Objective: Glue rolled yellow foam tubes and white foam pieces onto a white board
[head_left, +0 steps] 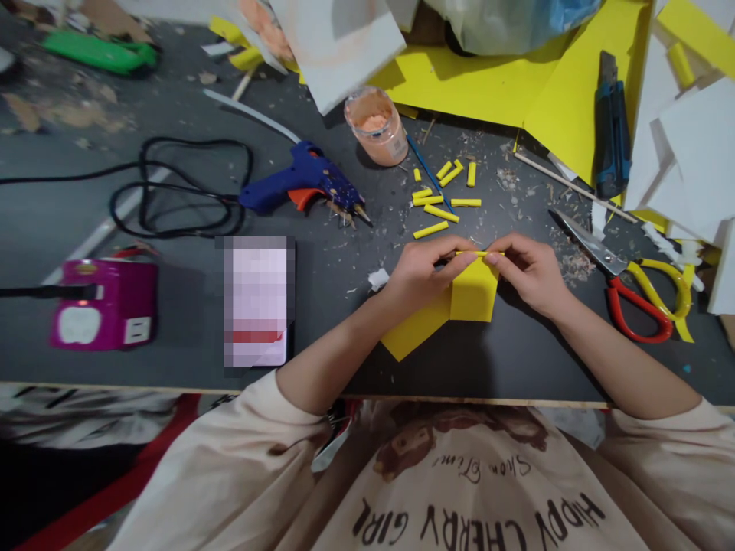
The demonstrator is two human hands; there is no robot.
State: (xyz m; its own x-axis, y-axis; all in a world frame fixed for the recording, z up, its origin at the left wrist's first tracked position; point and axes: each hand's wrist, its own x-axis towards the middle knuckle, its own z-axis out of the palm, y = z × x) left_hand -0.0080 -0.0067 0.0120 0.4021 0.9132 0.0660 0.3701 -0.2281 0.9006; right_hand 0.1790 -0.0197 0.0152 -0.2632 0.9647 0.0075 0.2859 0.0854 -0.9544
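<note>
Between my two hands is a piece of yellow paper (474, 291), its far edge rolled into a thin tube. My left hand (428, 268) pinches the left end of the roll, thumb against fingers. At the right end, my right hand (528, 272) pinches it the same way. Under my left wrist another flat yellow sheet (410, 329) lies on the table, partly covered. Several short rolled yellow paper tubes (436, 213) are scattered just beyond my hands, beside a thin blue stick (423, 162).
A blue glue gun (310, 180), a jar of peach-coloured paste (379, 138) and a phone (256, 298) are to the left. Scissors (625, 275) and a utility knife (612, 130) lie right. A purple power socket (106, 306) stands far left. Yellow sheets (459, 84) fill the back.
</note>
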